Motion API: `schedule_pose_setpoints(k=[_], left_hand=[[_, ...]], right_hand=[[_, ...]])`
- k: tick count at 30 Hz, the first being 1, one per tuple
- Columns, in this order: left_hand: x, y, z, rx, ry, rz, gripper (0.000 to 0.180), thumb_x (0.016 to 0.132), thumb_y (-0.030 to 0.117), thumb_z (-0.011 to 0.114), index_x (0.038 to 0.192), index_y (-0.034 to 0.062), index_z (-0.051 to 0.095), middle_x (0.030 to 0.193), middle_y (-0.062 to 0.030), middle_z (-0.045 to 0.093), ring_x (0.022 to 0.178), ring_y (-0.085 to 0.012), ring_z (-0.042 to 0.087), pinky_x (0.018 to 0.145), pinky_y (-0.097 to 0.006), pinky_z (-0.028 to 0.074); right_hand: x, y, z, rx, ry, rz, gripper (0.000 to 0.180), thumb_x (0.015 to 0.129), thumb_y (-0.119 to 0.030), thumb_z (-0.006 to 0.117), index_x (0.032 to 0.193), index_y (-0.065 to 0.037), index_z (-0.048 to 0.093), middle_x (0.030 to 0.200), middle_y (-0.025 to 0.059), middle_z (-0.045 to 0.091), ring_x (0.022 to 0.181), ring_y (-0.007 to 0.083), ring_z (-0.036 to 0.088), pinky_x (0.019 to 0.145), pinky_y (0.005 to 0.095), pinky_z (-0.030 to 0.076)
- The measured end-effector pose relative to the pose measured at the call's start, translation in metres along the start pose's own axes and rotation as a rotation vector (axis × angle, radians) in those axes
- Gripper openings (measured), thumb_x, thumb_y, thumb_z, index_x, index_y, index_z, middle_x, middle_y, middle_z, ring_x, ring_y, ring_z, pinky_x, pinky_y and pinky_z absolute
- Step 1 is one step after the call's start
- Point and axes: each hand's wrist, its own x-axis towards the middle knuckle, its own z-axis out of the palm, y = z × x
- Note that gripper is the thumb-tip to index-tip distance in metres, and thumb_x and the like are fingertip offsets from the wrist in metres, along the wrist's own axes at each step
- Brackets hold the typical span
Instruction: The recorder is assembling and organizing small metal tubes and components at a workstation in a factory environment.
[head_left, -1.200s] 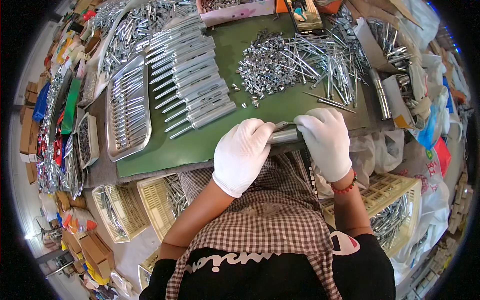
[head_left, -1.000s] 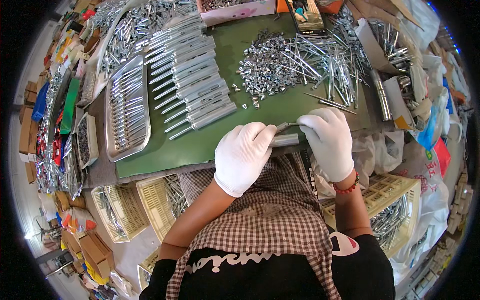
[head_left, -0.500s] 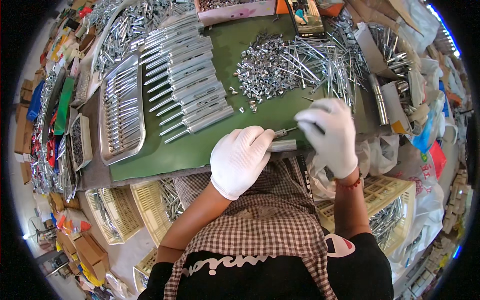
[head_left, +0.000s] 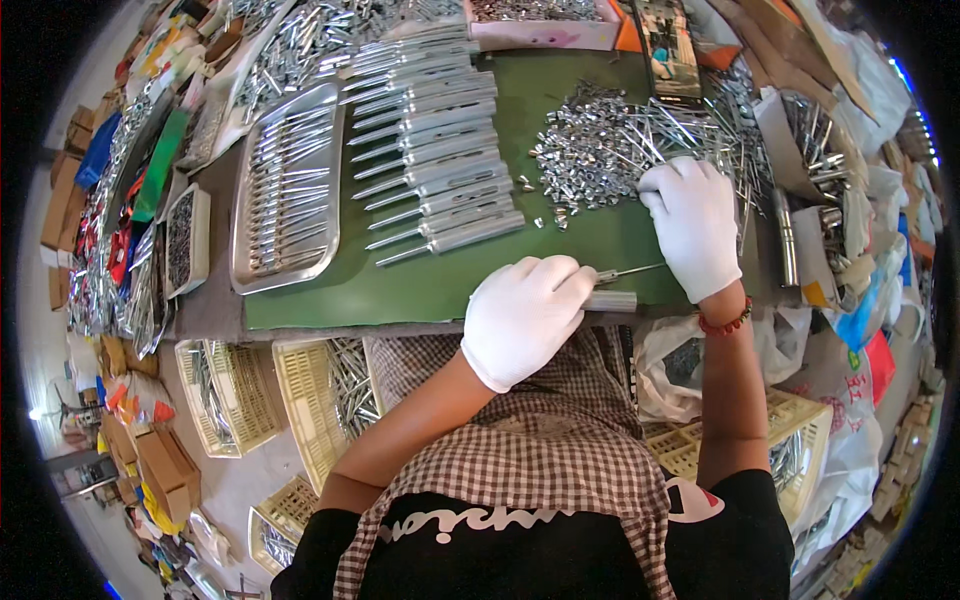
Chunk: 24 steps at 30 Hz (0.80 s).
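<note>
My left hand (head_left: 530, 318), in a white glove, is closed around a silver metal tube (head_left: 612, 301) at the table's front edge. A thin metal rod (head_left: 640, 269) with a thicker end sticks out of the same grip, just above the tube. My right hand (head_left: 692, 228), also gloved, is at the edge of a pile of small silver collars (head_left: 585, 150) and loose long metal pins (head_left: 725, 150). Its fingers are bent together at the pile; what they hold, if anything, is hidden. Left of the pile lies a column of tubes with pointed rods (head_left: 450, 190).
A metal tray (head_left: 335, 225) with a row of rods lies on the green table mat (head_left: 400, 300). Behind are a pink box (head_left: 545, 37) of small parts and a dark picture box (head_left: 670, 50). Yellow crates (head_left: 305, 400) stand below the table edge.
My right hand has moved up and away from the rod to the pile of parts. My left hand keeps its grip on the tube. The whole view has shifted sideways.
</note>
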Motion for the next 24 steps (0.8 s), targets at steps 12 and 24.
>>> schedule_pose_setpoints(k=[12,24], left_hand=[[-0.001,-0.001,-0.004,0.04,-0.034,0.008,0.033,0.066,0.008,0.067,0.099,0.0108,0.066,0.087,-0.0025,0.06,0.075,-0.0236,0.06,0.067,-0.035,0.05],[0.0,-0.001,-0.001,0.063,0.026,0.057,0.023,0.072,0.013,0.065,0.095,0.0099,0.064,0.079,-0.0026,0.054,0.07,-0.0215,0.058,0.061,-0.035,0.049]], right_hand=[[-0.027,-0.024,-0.036,0.456,-0.058,-0.019,0.013,0.077,-0.002,0.063,0.087,-0.009,0.068,0.085,0.0068,0.064,0.082,0.0282,0.06,0.075,0.0382,0.048],[-0.025,-0.029,-0.027,0.522,-0.237,-0.119,0.016,0.075,-0.004,0.062,0.09,-0.01,0.063,0.078,0.0051,0.065,0.079,0.0267,0.061,0.072,0.0369,0.047]])
